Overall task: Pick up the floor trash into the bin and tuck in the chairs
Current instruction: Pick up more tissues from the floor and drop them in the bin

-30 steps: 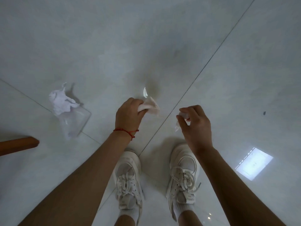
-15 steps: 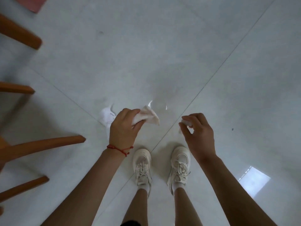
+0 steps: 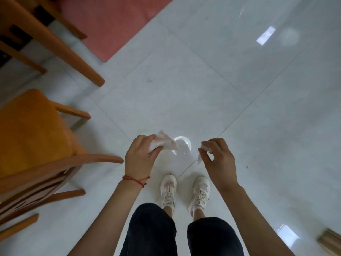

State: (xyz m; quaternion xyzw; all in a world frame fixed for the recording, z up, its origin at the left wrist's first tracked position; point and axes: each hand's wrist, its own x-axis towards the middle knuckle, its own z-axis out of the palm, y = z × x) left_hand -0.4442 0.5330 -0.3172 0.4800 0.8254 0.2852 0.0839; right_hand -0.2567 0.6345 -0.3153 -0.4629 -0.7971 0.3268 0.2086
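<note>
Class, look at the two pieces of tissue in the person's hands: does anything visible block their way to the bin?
Cannot be judged: no bin is in view. The left hand grips one tissue, the right hand pinches a smaller scrap.

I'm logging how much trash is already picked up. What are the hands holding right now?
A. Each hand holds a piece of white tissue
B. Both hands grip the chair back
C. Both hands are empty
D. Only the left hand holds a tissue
A: the left hand grips a crumpled white tissue, and the right hand pinches a smaller white tissue scrap; neither touches the wooden chair.
</note>
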